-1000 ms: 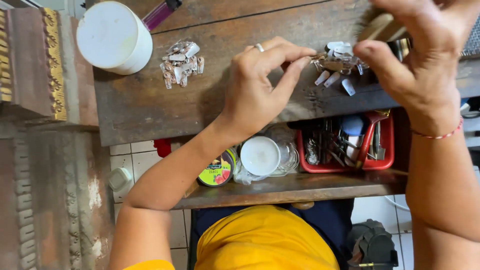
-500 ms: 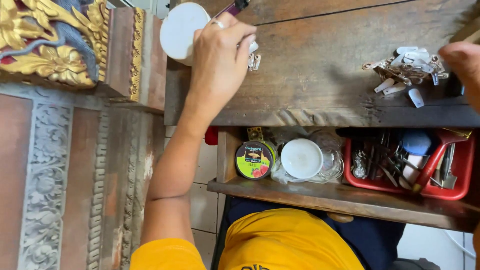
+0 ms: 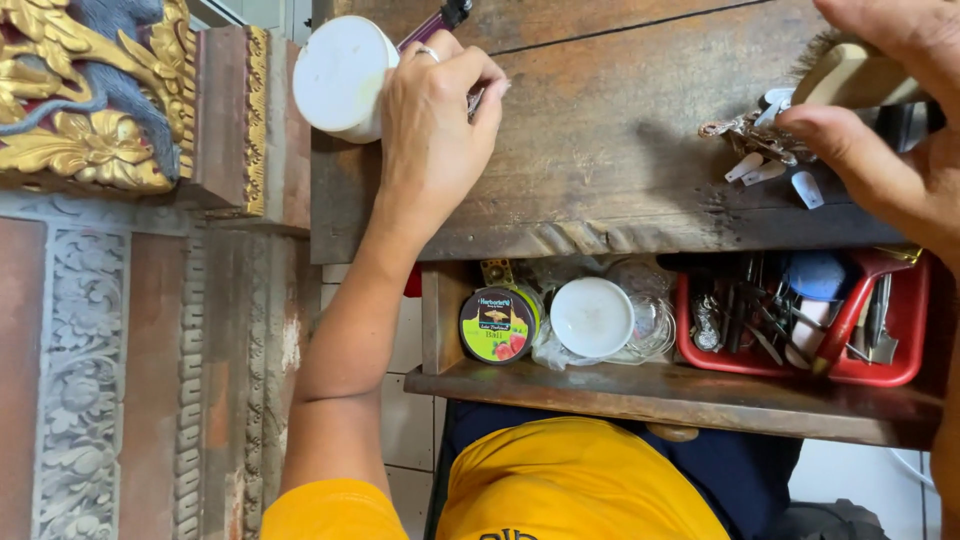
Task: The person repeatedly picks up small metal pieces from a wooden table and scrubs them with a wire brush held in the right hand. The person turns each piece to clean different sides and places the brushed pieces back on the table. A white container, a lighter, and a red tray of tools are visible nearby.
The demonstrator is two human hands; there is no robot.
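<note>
- L hand (image 3: 435, 130) fingers curled, pinching small silvery bits (image 3: 476, 100) beside white tub (image 3: 343, 77).
- R hand (image 3: 885, 120) grips wooden brush (image 3: 850, 75) over metal pieces (image 3: 762, 145).
- Round green-yellow label tin (image 3: 497, 324), white lid (image 3: 592, 317), red tray (image 3: 800, 315) in open drawer.
- Worn wood desk (image 3: 610, 150); gilded carving (image 3: 90, 100) left.

Small pieces (image 3: 478, 100) under left fingers (image 3: 470, 75)

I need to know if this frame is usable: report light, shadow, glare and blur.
Head view: soft, even daylight; the left hand throws a faint shadow on the wooden table; mild sheen on the white lid in the drawer; the right hand at the frame edge looks slightly soft; wide-lens bending at the edges.
</note>
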